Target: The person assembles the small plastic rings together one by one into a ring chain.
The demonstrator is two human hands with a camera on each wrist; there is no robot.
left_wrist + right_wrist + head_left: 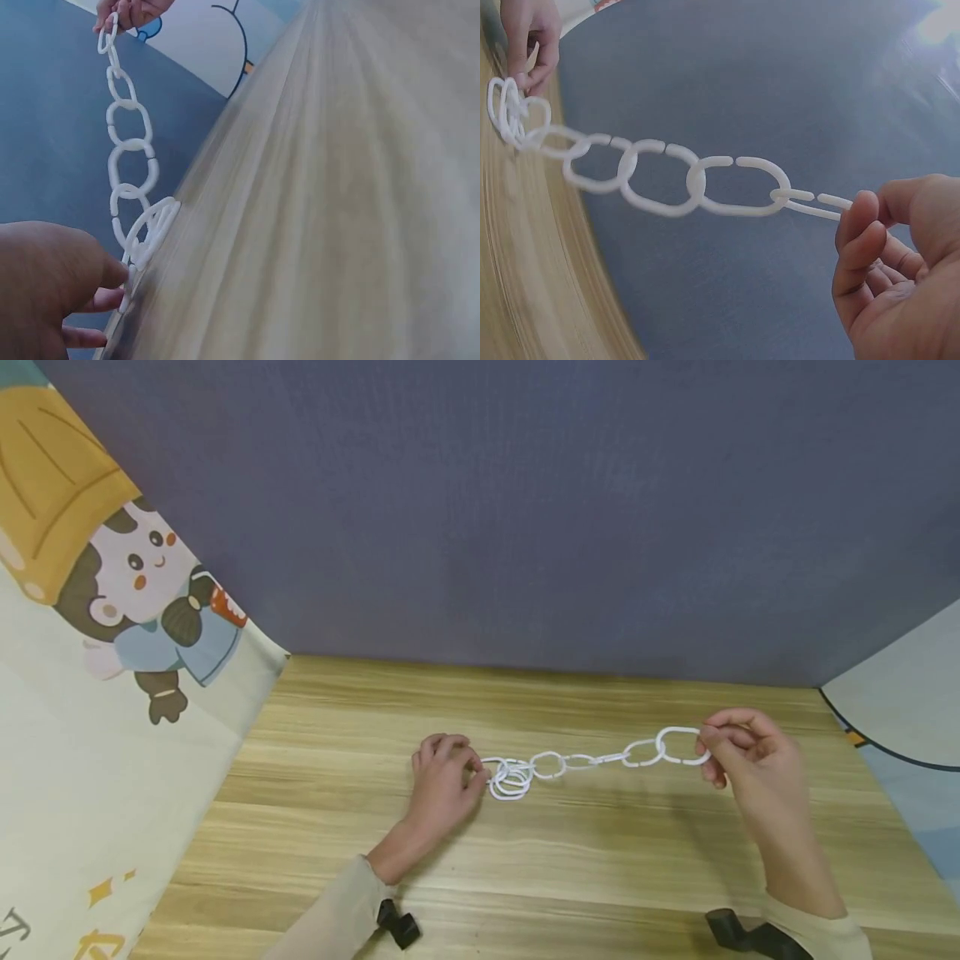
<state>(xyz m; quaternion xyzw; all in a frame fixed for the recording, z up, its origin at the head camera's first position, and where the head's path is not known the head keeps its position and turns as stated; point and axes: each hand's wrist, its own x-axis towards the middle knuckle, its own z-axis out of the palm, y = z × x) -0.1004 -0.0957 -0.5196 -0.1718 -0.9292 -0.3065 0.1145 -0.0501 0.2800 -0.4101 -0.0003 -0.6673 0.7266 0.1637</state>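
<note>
A chain of white plastic links (pixel 548 765) stretches between my two hands. My right hand (pixel 757 768) pinches its end link (pixel 681 745) between thumb and fingers, raised above the table. From there the links slope down leftward to a small heap of links (pixel 510 781) lying on the wood. At the heap's left edge, my left hand (pixel 444 781) pinches a link, its thumb and fingertips low by the tabletop. Several links (pixel 664 178) show a narrow gap in one side in the right wrist view. The fingers partly hide the held links.
The wooden tabletop (pixel 600 868) meets a dark blue-grey panel (pixel 525 527) at the back. A pale cloth with a cartoon figure (pixel 150 585) borders the left side, and another pale printed cloth (pixel 915 693) the right. Black straps (pixel 397 924) sit at both wrists.
</note>
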